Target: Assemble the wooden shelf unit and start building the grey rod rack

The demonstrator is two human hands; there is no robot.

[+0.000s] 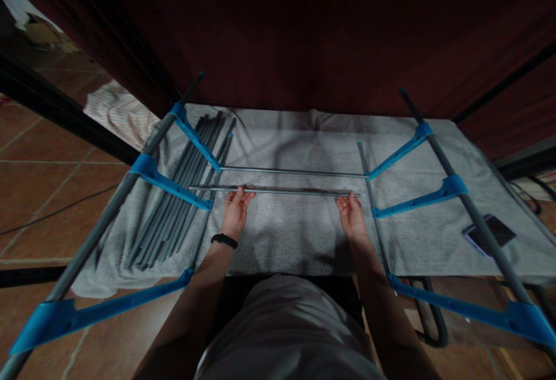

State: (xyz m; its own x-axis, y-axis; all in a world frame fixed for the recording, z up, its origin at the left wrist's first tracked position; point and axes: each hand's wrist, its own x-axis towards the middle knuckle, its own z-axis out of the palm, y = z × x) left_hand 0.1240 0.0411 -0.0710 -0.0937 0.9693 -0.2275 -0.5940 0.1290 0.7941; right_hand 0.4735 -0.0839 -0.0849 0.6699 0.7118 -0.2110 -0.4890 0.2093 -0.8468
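A thin grey metal tube [291, 191] lies crosswise between my hands, above the cloth. My left hand [237, 209] pinches it left of its middle, and its left end reaches past a blue bracket [174, 186] of the left side frame. Near its right end, my right hand [350, 212] grips it with fingertips, close to a blue bracket [419, 199] on the right side frame. Behind it, another crossbar [291, 171] joins the two frames. Each frame has a thick grey pole [482, 223], several blue brackets and a thinner tube.
Several loose grey tubes [174, 200] lie in a bundle at the left on the grey cloth [286, 235]. A phone [489, 234] rests at the right beneath the pole. A dark red curtain [304, 38] hangs behind; a cable [56, 211] crosses the tiled floor.
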